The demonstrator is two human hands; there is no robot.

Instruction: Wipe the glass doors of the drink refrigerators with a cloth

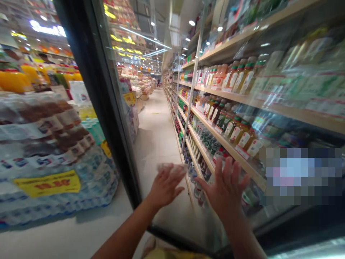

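A glass door [159,144] with a thick black frame [107,118] stands tilted in front of me. My left hand [168,185] lies palm down against the pane, its fingers over a crumpled whitish cloth [172,167]; whether it is fabric or paper I cannot make out. To its right, my right hand [228,187] is raised with the fingers spread and nothing in them. It is at the glass, though I cannot tell whether it touches. Bottles show in the pane beyond both hands.
Shelves of bottled drinks [242,77] run along the right, partly blurred by reflections. On the left stand stacked packs of bottles [51,144] with a yellow price sign [48,183]. A pale tiled aisle [155,122] stretches away in the middle. A pixelated patch covers the lower right.
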